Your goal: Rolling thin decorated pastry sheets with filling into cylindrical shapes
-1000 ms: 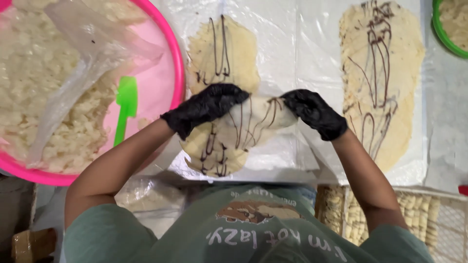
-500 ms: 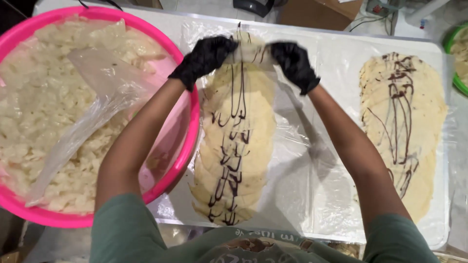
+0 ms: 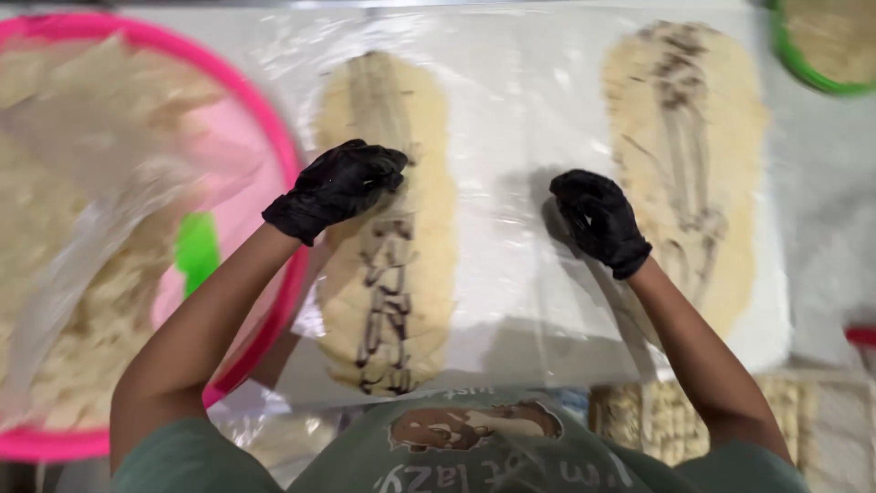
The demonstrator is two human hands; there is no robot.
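Observation:
A long pale strip of flattened food (image 3: 392,274) with dark chocolate lines lies on clear plastic film (image 3: 520,274) in front of me. My left hand (image 3: 336,188), in a black glove, hovers over the strip's middle with its fingers curled. The picture is too blurred to tell whether it pinches any film. My right hand (image 3: 598,219), also in a black glove, rests as a loose fist on the bare film to the right of the strip. A second drizzled strip (image 3: 689,173) lies further right.
A big pink basin (image 3: 287,183) at the left holds pale food pieces, a clear bag and a green spatula (image 3: 196,251). A green bowl (image 3: 812,78) is at the top right. A tray of pale blocks (image 3: 657,420) sits near my right elbow.
Both hands came back from the strip's far end to its middle. They moved apart, and the right hand went off the strip onto the bare film.

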